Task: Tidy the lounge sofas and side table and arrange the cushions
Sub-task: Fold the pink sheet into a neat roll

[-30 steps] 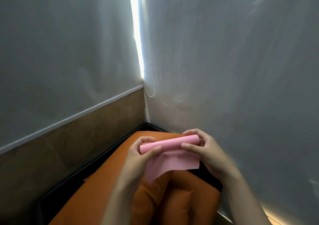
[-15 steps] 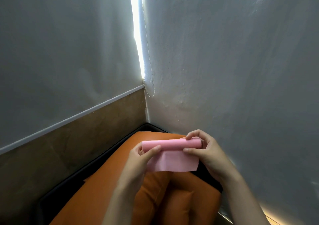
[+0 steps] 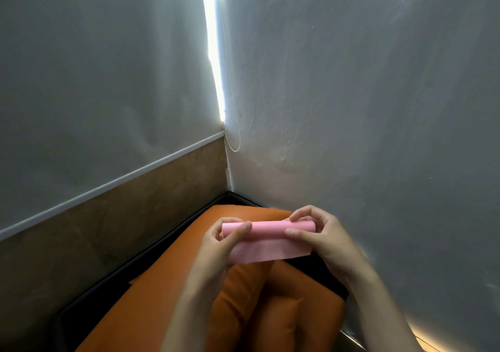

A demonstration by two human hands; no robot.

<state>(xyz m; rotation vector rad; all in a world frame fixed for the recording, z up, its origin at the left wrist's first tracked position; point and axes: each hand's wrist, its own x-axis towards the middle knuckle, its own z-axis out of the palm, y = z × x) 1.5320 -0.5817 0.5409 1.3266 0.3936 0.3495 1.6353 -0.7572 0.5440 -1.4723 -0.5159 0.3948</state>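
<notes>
A pink sheet (image 3: 267, 239), cloth or paper, is held in the air at about five o'clock from the middle of the view, above the corner of an orange sofa (image 3: 167, 284). Its upper part is wound into a tight horizontal roll, and a short loose flap hangs below.

The left hand (image 3: 220, 246) pinches the roll's nine o'clock end, with the thumb (image 3: 240, 230) across the front and the other fingers curled behind. The right hand (image 3: 322, 236) grips the three o'clock end, with its fingers arched over the top and its thumb (image 3: 295, 233) pressing on the front. Both hands are closed round the sheet and hold nothing else.

At six o'clock from the sheet, two orange cushions (image 3: 284, 314) lie bunched together on the seat, leaning against each other rather than set out neatly.

Beyond the sofa, a brown panel (image 3: 108, 230) runs along the wall from eight o'clock to the corner. Grey wall (image 3: 378, 108) fills the rest of the view. At twelve o'clock a bright strip of daylight (image 3: 212, 54) shows beside a hanging bead cord (image 3: 232, 108).

The task looks to be at an early or middle stage. Most of the sheet is rolled, but the flap has yet to be wound in and the roll put away. The cushions appear not yet arranged. The side table is out of view, so its state cannot be told.
</notes>
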